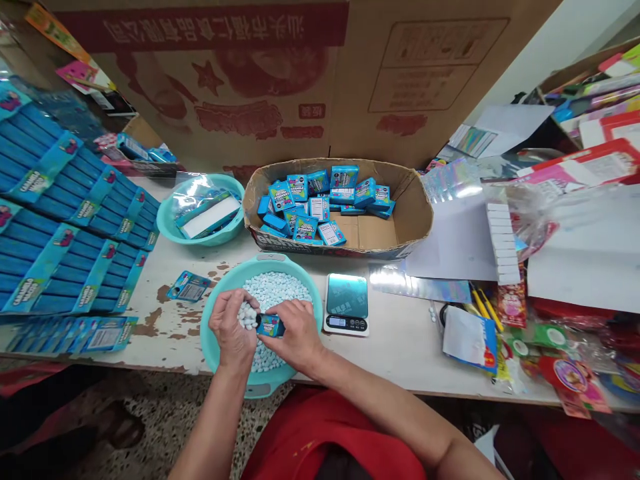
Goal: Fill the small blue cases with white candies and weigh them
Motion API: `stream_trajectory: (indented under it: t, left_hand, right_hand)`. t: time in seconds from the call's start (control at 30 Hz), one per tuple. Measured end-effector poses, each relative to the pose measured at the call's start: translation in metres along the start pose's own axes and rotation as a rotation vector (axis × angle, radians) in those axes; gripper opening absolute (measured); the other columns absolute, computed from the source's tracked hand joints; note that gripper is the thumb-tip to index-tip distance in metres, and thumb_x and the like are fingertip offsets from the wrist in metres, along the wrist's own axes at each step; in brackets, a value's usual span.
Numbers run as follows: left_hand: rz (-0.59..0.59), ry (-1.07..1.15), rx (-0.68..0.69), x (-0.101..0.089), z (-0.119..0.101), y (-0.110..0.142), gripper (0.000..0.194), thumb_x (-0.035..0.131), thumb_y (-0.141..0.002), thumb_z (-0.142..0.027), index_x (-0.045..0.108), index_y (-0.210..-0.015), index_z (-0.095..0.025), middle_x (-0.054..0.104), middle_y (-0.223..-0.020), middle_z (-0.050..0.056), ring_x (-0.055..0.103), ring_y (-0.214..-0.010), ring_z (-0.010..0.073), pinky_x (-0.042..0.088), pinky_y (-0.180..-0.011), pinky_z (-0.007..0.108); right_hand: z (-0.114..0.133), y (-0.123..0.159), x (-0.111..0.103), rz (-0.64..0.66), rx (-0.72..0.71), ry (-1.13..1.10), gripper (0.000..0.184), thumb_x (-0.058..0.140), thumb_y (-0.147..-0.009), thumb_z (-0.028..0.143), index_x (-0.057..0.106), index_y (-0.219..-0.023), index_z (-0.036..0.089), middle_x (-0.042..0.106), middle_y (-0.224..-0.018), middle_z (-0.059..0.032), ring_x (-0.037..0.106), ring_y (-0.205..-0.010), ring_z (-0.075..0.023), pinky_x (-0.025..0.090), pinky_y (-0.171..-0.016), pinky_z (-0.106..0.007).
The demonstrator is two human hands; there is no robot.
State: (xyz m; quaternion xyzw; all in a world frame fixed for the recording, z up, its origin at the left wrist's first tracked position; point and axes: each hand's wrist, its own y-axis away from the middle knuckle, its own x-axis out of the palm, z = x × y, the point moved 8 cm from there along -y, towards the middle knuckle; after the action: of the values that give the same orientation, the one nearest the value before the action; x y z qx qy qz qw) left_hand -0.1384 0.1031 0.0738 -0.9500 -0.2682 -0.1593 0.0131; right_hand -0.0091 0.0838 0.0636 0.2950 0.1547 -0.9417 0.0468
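A teal basin (310, 283) full of small white-blue candy pellets (277, 290) sits at the table's front edge. Over it, my left hand (233, 327) is cupped and closed on a handful of the pellets, right against the open end of a small blue candy box (271, 325). My right hand (295, 333) grips that box on its side, fingers wrapped round it. Both hands hover just above the pellets.
A small digital scale (347, 303) stands right of the basin. Behind it, a low cardboard tray (413, 200) holds several filled blue boxes. A second teal bowl (167, 223) sits back left. Flat blue box blanks (60, 220) cover the left; packaging clutter lies right.
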Motion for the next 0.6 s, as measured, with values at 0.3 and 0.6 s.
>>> stream_trajectory:
  t: [0.3, 0.6]
  left_hand:
    - [-0.031, -0.019, 0.015, 0.007, -0.004, 0.002, 0.03, 0.068, -0.069, -0.032, 0.045, -0.06, -0.016, 0.045, -0.051, -0.005, 0.043, -0.046, 0.0086, 0.034, -0.041, 0.021]
    - [-0.02, -0.093, 0.092, 0.012, -0.011, -0.001, 0.022, 0.07, -0.067, -0.026, 0.052, -0.072, -0.015, 0.043, -0.046, -0.008, 0.04, -0.038, 0.0076, 0.03, -0.038, 0.02]
  right_hand:
    - [0.004, -0.002, -0.009, -0.023, -0.039, 0.018, 0.032, 0.076, -0.066, 0.034, 0.06, -0.091, 0.02, 0.063, -0.083, 0.0003, 0.053, -0.084, -0.0185, 0.031, -0.072, -0.031]
    - [0.004, -0.006, -0.013, 0.007, -0.041, 0.015, 0.035, 0.076, -0.065, 0.035, 0.06, -0.093, 0.02, 0.063, -0.085, -0.0004, 0.053, -0.085, -0.019, 0.033, -0.072, -0.032]
